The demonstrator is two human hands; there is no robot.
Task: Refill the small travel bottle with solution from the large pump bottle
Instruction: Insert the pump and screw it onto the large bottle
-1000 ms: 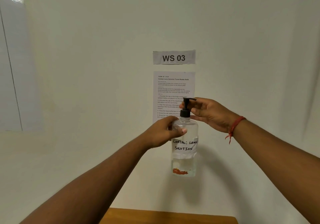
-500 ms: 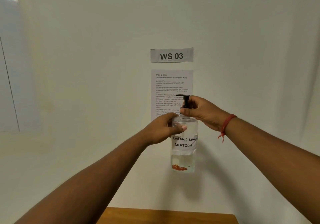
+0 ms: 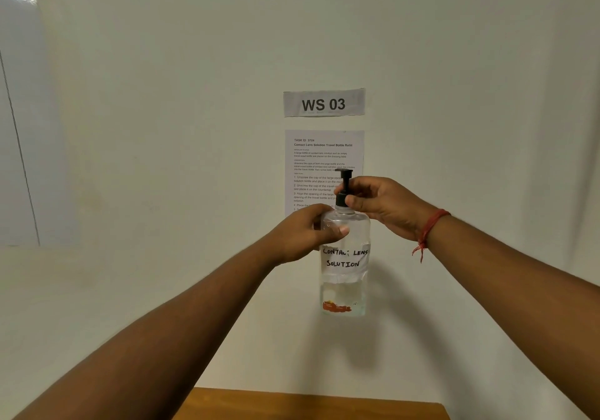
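At centre frame, above one wooden table [image 3: 311, 403], one clear pump bottle [image 3: 344, 276] hand-lettered "CONTACT LENS SOLUTION", shoulder gripped by left hand [image 3: 300, 234], black pump collar [image 3: 341, 199] pinched by right hand [image 3: 384, 207]; behind, two wall papers: sign [image 3: 324, 103] "WS 03", instruction sheet [image 3: 319, 163] "Contact Lens Solution Travel Bottle Refill".

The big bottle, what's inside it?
The big bottle holds clear liquid in its lower part, with something orange-red near the bottom. The handwritten label and the left hand cover part of the inside, so that stretch cannot be seen.
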